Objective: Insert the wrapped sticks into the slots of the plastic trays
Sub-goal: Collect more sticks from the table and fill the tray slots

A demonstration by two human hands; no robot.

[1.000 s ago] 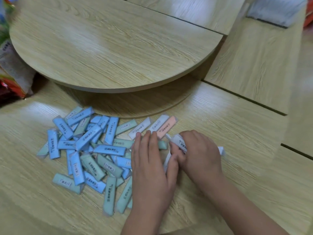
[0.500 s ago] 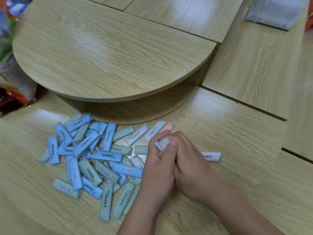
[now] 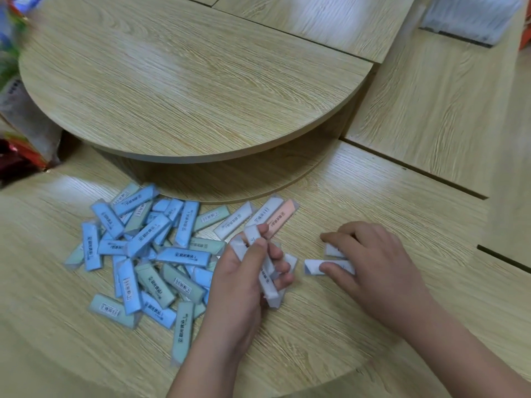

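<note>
Hands, clasped before, are separating | left hand point(image 3: 241, 282) is gripping a bundle of white sticks point(image 3: 253, 235), likely batching them for loading | right hand point(image 3: 376, 271) is closing on loose white sticks point(image 3: 313, 267) on the table point(image 3: 301, 340), probably gathering more | pile point(image 3: 149, 254) is lying beside the left hand

Peach stick point(image 3: 283, 218): one. Loose white sticks point(image 3: 234, 221) beside it: two. White sticks point(image 3: 313, 267) at right hand point(image 3: 370, 265): two. Blue and green sticks point(image 3: 149, 235): well over twenty (pile overlaps; exact count not obtainable).
</note>
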